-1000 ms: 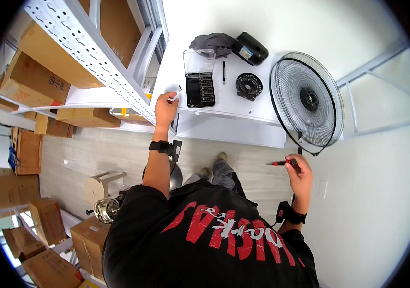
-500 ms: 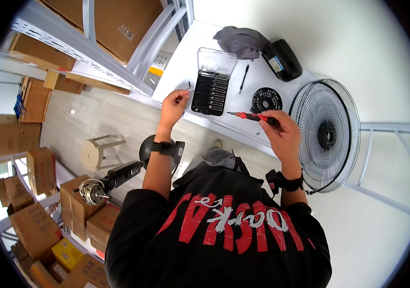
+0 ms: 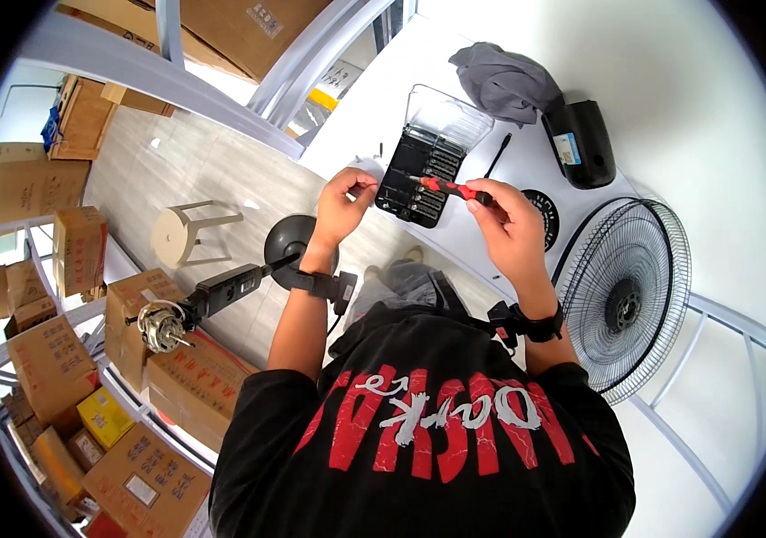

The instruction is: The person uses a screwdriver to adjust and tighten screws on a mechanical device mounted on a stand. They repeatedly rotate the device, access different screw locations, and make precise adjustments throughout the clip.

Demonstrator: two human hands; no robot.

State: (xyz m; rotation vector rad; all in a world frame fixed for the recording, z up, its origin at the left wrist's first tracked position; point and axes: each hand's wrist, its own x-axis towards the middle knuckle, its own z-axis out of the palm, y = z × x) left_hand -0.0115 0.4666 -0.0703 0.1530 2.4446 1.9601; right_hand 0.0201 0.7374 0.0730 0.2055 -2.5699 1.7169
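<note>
My right hand grips a red and black screwdriver. Its tip points left, over the black tray of an opened bit case. Rows of metal bits sit in the tray's right side, and the clear lid is folded back. Beside the case's near left edge, my left hand has thumb and forefinger pinched together; anything between them is too small to make out. A small dark bit rests on the white table just beyond. Partly behind my right hand lies a round slotted black cover.
A black rod, a grey cloth and a black plastic housing lie farther back. The wire fan grille stands at the right. A fan stand with exposed motor, a stool and cardboard boxes occupy the left.
The screwdriver's tip has moved from beside the case's near right corner to above its tray. My left hand is closer to the case's left edge. The whole view has shifted and turned somewhat.
</note>
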